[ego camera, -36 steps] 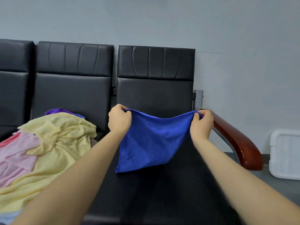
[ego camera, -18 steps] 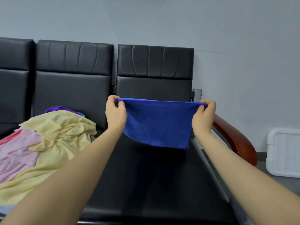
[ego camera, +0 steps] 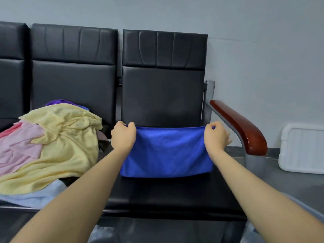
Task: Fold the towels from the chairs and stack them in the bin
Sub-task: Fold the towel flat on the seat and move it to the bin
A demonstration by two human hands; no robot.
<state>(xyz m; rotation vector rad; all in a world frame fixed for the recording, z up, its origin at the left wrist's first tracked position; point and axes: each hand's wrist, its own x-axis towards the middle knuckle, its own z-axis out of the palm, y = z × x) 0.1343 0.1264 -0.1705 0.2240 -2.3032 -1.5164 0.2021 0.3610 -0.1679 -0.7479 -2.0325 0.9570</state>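
A blue towel [ego camera: 166, 151] lies as a flat rectangle on the black seat of the rightmost chair [ego camera: 175, 195]. My left hand [ego camera: 123, 135] pinches its far left corner and my right hand [ego camera: 216, 135] pinches its far right corner, both with curled fingers. The towel's near edge is straight and lies on the seat. A heap of unfolded towels covers the seat to the left, with a yellow towel [ego camera: 66, 141] on top, a pink one [ego camera: 19, 144] beside it, and a light blue one [ego camera: 33, 195] at the front. The white bin [ego camera: 303, 148] stands on the floor at the right.
A red-brown wooden armrest [ego camera: 242, 125] on a grey metal post stands between the chair and the white bin. Black chair backs [ego camera: 163, 71] rise behind the seats against a grey wall. A purple cloth [ego camera: 57, 102] shows behind the heap.
The blue towel was held up in the air, stretched between both hands. Both hands have come down and the towel now lies flat on the seat.
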